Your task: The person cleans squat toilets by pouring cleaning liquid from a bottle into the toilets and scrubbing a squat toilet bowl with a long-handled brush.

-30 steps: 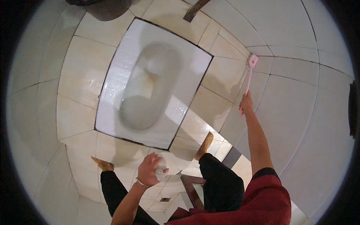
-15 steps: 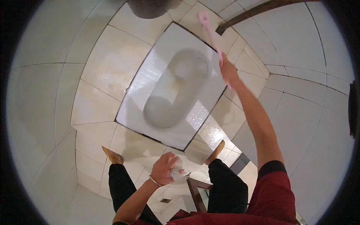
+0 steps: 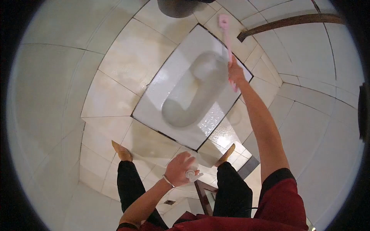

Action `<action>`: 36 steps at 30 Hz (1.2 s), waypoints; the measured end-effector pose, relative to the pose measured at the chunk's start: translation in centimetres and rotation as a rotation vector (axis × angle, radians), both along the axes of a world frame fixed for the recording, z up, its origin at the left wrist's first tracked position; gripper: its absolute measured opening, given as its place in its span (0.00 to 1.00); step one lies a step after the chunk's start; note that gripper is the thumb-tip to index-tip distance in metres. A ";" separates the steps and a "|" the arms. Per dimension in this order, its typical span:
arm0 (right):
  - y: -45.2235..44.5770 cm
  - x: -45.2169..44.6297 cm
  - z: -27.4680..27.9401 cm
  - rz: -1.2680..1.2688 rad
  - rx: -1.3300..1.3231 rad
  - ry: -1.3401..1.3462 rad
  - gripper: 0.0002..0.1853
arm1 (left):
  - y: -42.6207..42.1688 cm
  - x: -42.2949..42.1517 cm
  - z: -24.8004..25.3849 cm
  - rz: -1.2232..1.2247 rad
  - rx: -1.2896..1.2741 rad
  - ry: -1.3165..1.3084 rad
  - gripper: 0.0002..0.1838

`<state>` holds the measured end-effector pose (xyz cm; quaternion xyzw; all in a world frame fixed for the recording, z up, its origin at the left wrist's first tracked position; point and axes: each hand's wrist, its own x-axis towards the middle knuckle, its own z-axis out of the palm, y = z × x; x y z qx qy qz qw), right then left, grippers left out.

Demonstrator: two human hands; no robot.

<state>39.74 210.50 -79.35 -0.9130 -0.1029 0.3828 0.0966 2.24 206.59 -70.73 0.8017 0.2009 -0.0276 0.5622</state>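
Note:
My right hand (image 3: 234, 72) is closed around the handle of a long pink brush (image 3: 226, 36). Its head points away from me, above the tiles past the far right edge of the squat toilet (image 3: 154, 106). The hand itself is over the toilet's right side. Nearer my body, my left hand (image 3: 178, 169) grips a clear pump bottle (image 3: 190, 174) with a white pump top. The bottle is held in front of the toilet's near corner, and the fingers partly cover it. The white toilet is set into the floor, and its surface looks wet.
A dark bin (image 3: 176, 8) stands beyond the toilet. A brown curved bar (image 3: 289, 24) runs along the upper right. My bare feet (image 3: 122, 153) are on the beige tiles (image 3: 110, 90), which are wet in places. A small drain (image 3: 169, 202) lies lower down, and tiled walls close in both sides.
The whole view has shifted, so the toilet appears farther right. Relative to it, my right hand and the brush have moved left, over the rim. Both hands keep their holds.

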 end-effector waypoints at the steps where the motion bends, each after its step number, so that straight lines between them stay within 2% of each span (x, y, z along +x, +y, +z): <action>1: -2.9 -1.1 -5.2 0.356 0.347 -0.384 0.26 | 0.2 -0.2 0.1 0.003 0.003 0.006 0.26; 3: -8.4 -5.9 -9.1 0.710 0.572 -0.429 0.27 | 0.4 -0.2 0.2 -0.020 0.024 -0.022 0.26; 4: -9.2 -8.9 -6.2 0.664 0.063 -0.117 0.27 | 0.4 -0.4 0.1 -0.019 0.019 -0.012 0.25; 5: -7.1 -10.5 -1.3 0.551 -0.122 0.135 0.26 | 0.8 -0.5 0.4 -0.004 0.021 -0.008 0.25; 7: -7.3 -11.5 -2.7 0.566 0.047 -0.049 0.25 | 1.5 -0.8 0.9 0.038 0.037 -0.059 0.25; 8: -6.3 -11.5 -4.3 0.686 0.331 -0.215 0.23 | 1.6 -1.1 1.1 0.043 0.030 -0.045 0.25; 10: 1.0 -9.9 -6.3 0.795 0.414 -0.312 0.20 | 1.7 -1.6 1.1 0.069 0.028 -0.074 0.25; 12: 6.4 -12.7 -7.0 0.793 0.225 -0.224 0.19 | 1.7 -2.0 1.1 0.064 0.001 -0.043 0.25; 14: 8.8 -16.3 -8.0 0.545 0.154 0.014 0.21 | 1.9 -2.5 0.9 0.053 -0.006 -0.052 0.27; 15: 6.8 -18.5 -6.7 0.792 0.228 0.026 0.24 | 2.3 -2.6 1.1 0.055 -0.004 -0.053 0.27; 17: 4.2 -20.2 -3.8 1.031 0.093 0.134 0.26 | 3.0 -2.9 1.6 0.091 -0.035 -0.058 0.27; 18: 3.6 -19.2 -4.4 1.042 0.088 0.146 0.26 | 3.3 -3.2 1.8 0.104 -0.044 -0.050 0.27; 20: 3.3 -16.7 -6.7 0.774 0.171 -0.011 0.27 | 3.7 -3.9 1.8 0.150 0.011 -0.100 0.25; 21: 5.0 -17.3 -5.7 0.776 0.166 -0.003 0.27 | 3.6 -4.5 1.9 0.153 0.004 -0.094 0.25; 23: 9.3 -18.7 -1.7 0.209 0.144 0.248 0.26 | 3.3 -5.1 1.8 0.036 -0.061 -0.002 0.23; 24: 6.1 -20.3 -8.3 0.617 0.180 0.035 0.25 | 3.1 -5.5 1.6 0.038 -0.061 -0.008 0.23; 25: 3.1 -22.5 -11.0 0.844 0.319 -0.015 0.23 | 2.7 -5.9 1.6 -0.073 -0.028 -0.022 0.22; 26: 2.2 -24.2 -7.3 0.961 0.210 0.045 0.23 | 2.5 -6.4 1.7 -0.180 0.008 -0.031 0.21; 27: 2.1 -25.4 -3.8 1.073 0.094 0.105 0.22 | 2.6 -6.7 1.9 -0.179 0.007 -0.033 0.21; 28: 1.4 -24.4 -4.4 1.073 0.087 0.110 0.22 | 2.5 -6.9 2.2 -0.249 -0.010 0.007 0.22; 30: 0.1 -21.7 -5.2 0.762 0.186 -0.006 0.22 | 2.2 -7.3 2.8 -0.335 -0.066 0.055 0.23; 31: 0.2 -22.2 -5.2 0.768 0.177 0.010 0.22 | 1.8 -7.6 3.1 -0.328 -0.081 0.062 0.23; 33: 1.4 -23.3 -4.5 0.345 0.150 0.137 0.24 | 1.3 -7.9 3.3 -0.326 -0.032 0.022 0.23; 36: -0.5 -30.2 -4.2 1.057 0.073 0.186 0.25 | 1.1 -7.8 3.2 -0.371 -0.047 0.040 0.22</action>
